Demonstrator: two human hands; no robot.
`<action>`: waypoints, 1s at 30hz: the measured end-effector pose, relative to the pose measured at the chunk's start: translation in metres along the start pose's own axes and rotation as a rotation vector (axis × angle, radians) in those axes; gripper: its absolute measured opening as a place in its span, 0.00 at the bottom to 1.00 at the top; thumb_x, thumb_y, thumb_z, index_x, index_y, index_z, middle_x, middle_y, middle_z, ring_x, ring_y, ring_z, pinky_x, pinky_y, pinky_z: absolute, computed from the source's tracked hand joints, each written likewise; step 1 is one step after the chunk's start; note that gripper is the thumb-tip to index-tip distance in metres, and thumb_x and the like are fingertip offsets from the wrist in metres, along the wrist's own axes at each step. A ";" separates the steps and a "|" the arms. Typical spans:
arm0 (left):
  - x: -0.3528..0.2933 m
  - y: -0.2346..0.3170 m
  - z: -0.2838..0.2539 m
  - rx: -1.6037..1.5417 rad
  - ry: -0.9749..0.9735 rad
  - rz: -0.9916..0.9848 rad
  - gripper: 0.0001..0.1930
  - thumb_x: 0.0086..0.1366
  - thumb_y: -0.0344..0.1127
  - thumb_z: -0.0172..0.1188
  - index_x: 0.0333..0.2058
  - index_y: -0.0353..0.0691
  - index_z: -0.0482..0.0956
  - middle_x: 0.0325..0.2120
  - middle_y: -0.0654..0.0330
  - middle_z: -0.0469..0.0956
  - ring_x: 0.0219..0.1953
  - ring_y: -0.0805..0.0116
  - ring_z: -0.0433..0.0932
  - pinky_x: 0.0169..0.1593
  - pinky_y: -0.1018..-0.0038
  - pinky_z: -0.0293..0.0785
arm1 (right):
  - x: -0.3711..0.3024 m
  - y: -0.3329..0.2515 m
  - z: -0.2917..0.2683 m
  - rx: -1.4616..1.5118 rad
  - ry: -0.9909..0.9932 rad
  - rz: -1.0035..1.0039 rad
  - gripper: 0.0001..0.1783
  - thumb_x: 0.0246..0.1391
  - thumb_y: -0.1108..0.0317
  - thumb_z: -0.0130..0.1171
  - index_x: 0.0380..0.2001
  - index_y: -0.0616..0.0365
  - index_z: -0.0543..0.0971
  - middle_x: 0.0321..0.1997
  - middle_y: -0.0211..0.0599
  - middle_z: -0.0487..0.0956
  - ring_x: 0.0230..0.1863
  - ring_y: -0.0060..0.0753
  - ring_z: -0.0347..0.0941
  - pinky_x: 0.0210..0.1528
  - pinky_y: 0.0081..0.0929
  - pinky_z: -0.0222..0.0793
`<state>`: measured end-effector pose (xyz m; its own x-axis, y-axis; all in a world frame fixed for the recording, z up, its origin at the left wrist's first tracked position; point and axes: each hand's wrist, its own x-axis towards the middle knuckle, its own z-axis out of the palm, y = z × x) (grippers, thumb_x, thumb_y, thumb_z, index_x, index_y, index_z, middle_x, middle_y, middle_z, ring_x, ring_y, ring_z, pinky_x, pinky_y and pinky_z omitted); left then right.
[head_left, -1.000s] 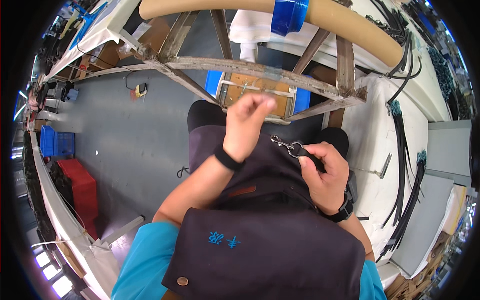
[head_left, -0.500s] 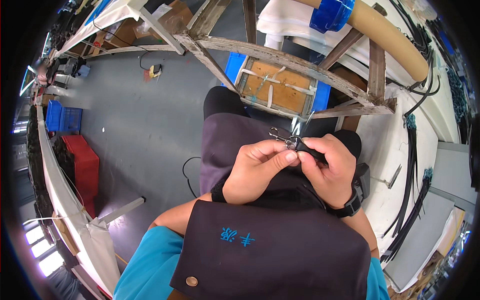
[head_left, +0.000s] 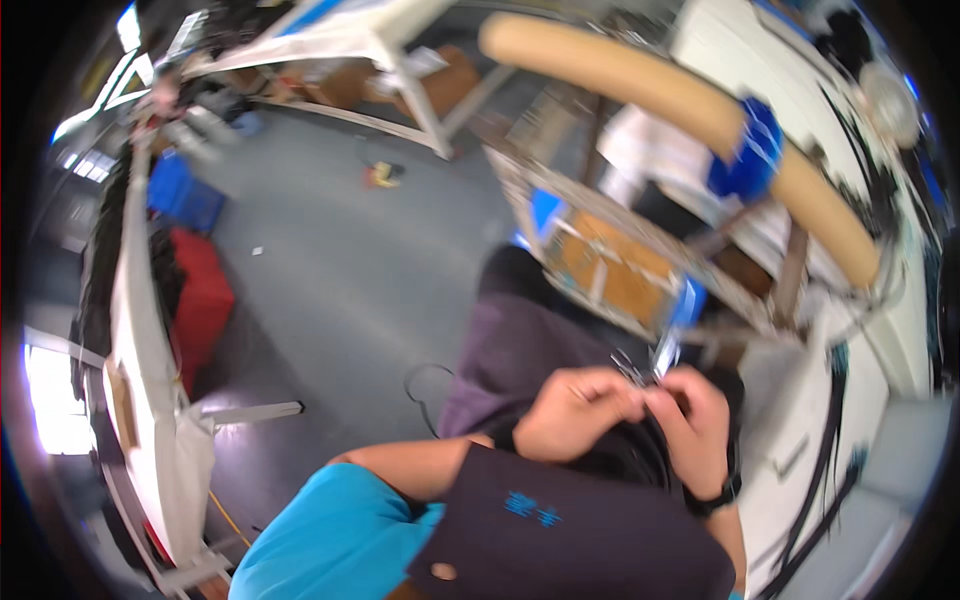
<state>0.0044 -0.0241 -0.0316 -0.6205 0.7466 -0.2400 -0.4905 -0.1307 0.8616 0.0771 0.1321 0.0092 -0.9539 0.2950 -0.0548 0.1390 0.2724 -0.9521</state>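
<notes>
Over my lap, both hands are closed in a pinch with the fingertips meeting. My left hand (head_left: 575,412) grips a small silver snap hook (head_left: 630,368), whose metal end sticks out past the fingers, smeared by motion. My right hand (head_left: 692,430) pinches close against it from the right. The black strap at the hook, plain half a second ago in the right fingers, is now mostly hidden by them and by blur. A dark apron (head_left: 560,530) lies under my forearms.
Ahead stands a worn frame (head_left: 640,250) with a wooden board (head_left: 610,265) in it. A thick tan tube (head_left: 640,75) carrying a blue tape roll (head_left: 748,150) crosses above. Black straps (head_left: 835,430) hang over the white table (head_left: 870,350) at the right. Red (head_left: 203,290) and blue bins stand left.
My view has swung left and up, so the scene sits lower and further right, and blurred. My hands stay together at the hook; the strap is less visible.
</notes>
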 end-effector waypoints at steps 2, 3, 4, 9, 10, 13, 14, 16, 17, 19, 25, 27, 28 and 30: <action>0.000 -0.003 0.004 0.032 -0.054 -0.011 0.07 0.65 0.30 0.55 0.33 0.32 0.78 0.30 0.61 0.80 0.36 0.78 0.77 0.43 0.80 0.72 | -0.010 0.009 -0.002 0.123 0.028 0.060 0.05 0.52 0.75 0.58 0.28 0.66 0.73 0.23 0.28 0.71 0.26 0.14 0.65 0.28 0.14 0.62; 0.001 -0.006 0.002 0.037 -0.094 -0.023 0.08 0.65 0.31 0.55 0.34 0.32 0.78 0.30 0.61 0.80 0.36 0.78 0.76 0.42 0.80 0.72 | -0.013 0.005 -0.002 0.168 0.030 0.118 0.04 0.53 0.75 0.57 0.28 0.66 0.74 0.24 0.27 0.72 0.27 0.13 0.65 0.30 0.13 0.62; -0.001 -0.005 0.003 0.040 -0.101 -0.032 0.08 0.65 0.31 0.56 0.37 0.32 0.77 0.31 0.61 0.80 0.35 0.78 0.76 0.42 0.80 0.72 | -0.017 0.005 -0.004 0.279 0.025 0.207 0.04 0.54 0.75 0.57 0.29 0.65 0.74 0.25 0.26 0.73 0.28 0.11 0.65 0.31 0.12 0.61; -0.018 0.005 0.006 0.196 0.089 0.141 0.14 0.61 0.29 0.60 0.45 0.34 0.73 0.31 0.60 0.79 0.36 0.74 0.77 0.42 0.78 0.73 | -0.010 0.009 -0.004 0.350 -0.006 0.199 0.08 0.55 0.69 0.58 0.28 0.62 0.74 0.22 0.25 0.72 0.22 0.10 0.61 0.25 0.11 0.55; -0.018 0.008 0.005 0.373 0.077 0.312 0.17 0.58 0.27 0.61 0.47 0.35 0.71 0.31 0.60 0.79 0.37 0.71 0.77 0.44 0.76 0.72 | -0.009 0.009 -0.005 0.366 -0.007 0.213 0.09 0.56 0.67 0.58 0.27 0.61 0.73 0.20 0.24 0.72 0.20 0.10 0.59 0.22 0.11 0.52; -0.017 0.013 0.003 0.657 0.112 0.522 0.19 0.53 0.24 0.63 0.45 0.38 0.73 0.30 0.62 0.78 0.38 0.65 0.76 0.46 0.70 0.70 | -0.003 0.007 -0.004 0.392 -0.011 0.236 0.10 0.56 0.66 0.58 0.26 0.60 0.72 0.18 0.23 0.70 0.17 0.09 0.55 0.20 0.11 0.47; -0.014 0.011 0.000 0.769 0.135 0.648 0.16 0.53 0.25 0.63 0.42 0.39 0.75 0.30 0.63 0.78 0.38 0.65 0.76 0.45 0.70 0.69 | -0.003 0.007 -0.004 0.394 -0.012 0.237 0.10 0.56 0.66 0.58 0.26 0.60 0.72 0.18 0.23 0.70 0.17 0.09 0.55 0.20 0.11 0.47; -0.011 0.013 0.000 0.901 0.174 0.841 0.07 0.52 0.28 0.64 0.32 0.41 0.80 0.29 0.66 0.78 0.36 0.68 0.76 0.41 0.70 0.67 | -0.004 0.008 -0.004 0.434 -0.027 0.253 0.10 0.56 0.66 0.58 0.26 0.59 0.72 0.18 0.23 0.70 0.17 0.09 0.55 0.19 0.11 0.47; -0.011 0.014 -0.001 0.902 0.175 0.840 0.07 0.52 0.28 0.64 0.32 0.41 0.80 0.29 0.66 0.78 0.36 0.68 0.76 0.41 0.70 0.67 | -0.004 0.008 -0.003 0.435 -0.028 0.254 0.10 0.56 0.66 0.58 0.26 0.59 0.72 0.18 0.23 0.70 0.17 0.09 0.55 0.19 0.11 0.47; -0.011 0.014 -0.002 1.035 0.178 0.972 0.09 0.49 0.31 0.63 0.31 0.42 0.80 0.29 0.66 0.77 0.36 0.69 0.74 0.41 0.71 0.65 | -0.006 0.010 -0.002 0.433 -0.012 0.238 0.10 0.57 0.66 0.57 0.25 0.59 0.72 0.17 0.23 0.69 0.17 0.09 0.55 0.19 0.12 0.47; -0.008 0.028 0.000 1.249 0.073 1.131 0.12 0.42 0.34 0.59 0.30 0.46 0.78 0.32 0.68 0.71 0.36 0.67 0.68 0.42 0.67 0.62 | -0.016 0.010 0.007 0.261 0.093 0.152 0.09 0.57 0.70 0.56 0.24 0.60 0.71 0.18 0.22 0.68 0.21 0.10 0.59 0.23 0.12 0.53; -0.002 0.037 -0.005 1.331 0.050 1.198 0.12 0.41 0.35 0.59 0.29 0.50 0.77 0.32 0.69 0.69 0.36 0.67 0.67 0.39 0.67 0.61 | -0.012 0.005 0.012 0.216 0.049 0.116 0.09 0.57 0.72 0.55 0.24 0.62 0.71 0.21 0.24 0.69 0.24 0.12 0.61 0.25 0.14 0.58; 0.001 0.040 -0.005 1.343 0.030 1.183 0.11 0.41 0.35 0.59 0.28 0.51 0.77 0.31 0.68 0.69 0.35 0.66 0.68 0.38 0.68 0.61 | -0.012 0.008 0.012 0.158 0.028 0.077 0.07 0.57 0.73 0.54 0.25 0.63 0.71 0.21 0.25 0.70 0.25 0.13 0.63 0.27 0.15 0.61; 0.009 0.038 -0.010 1.253 -0.004 1.114 0.12 0.38 0.34 0.64 0.27 0.51 0.78 0.32 0.66 0.71 0.33 0.64 0.70 0.37 0.67 0.62 | -0.010 0.007 0.013 0.038 -0.003 -0.012 0.03 0.55 0.75 0.53 0.29 0.65 0.73 0.23 0.29 0.72 0.27 0.15 0.66 0.31 0.17 0.65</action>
<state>-0.0259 -0.0290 -0.0059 -0.3036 0.6558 0.6912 0.9167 0.0032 0.3996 0.0838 0.1193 -0.0013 -0.9565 0.2886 -0.0439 0.1169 0.2411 -0.9634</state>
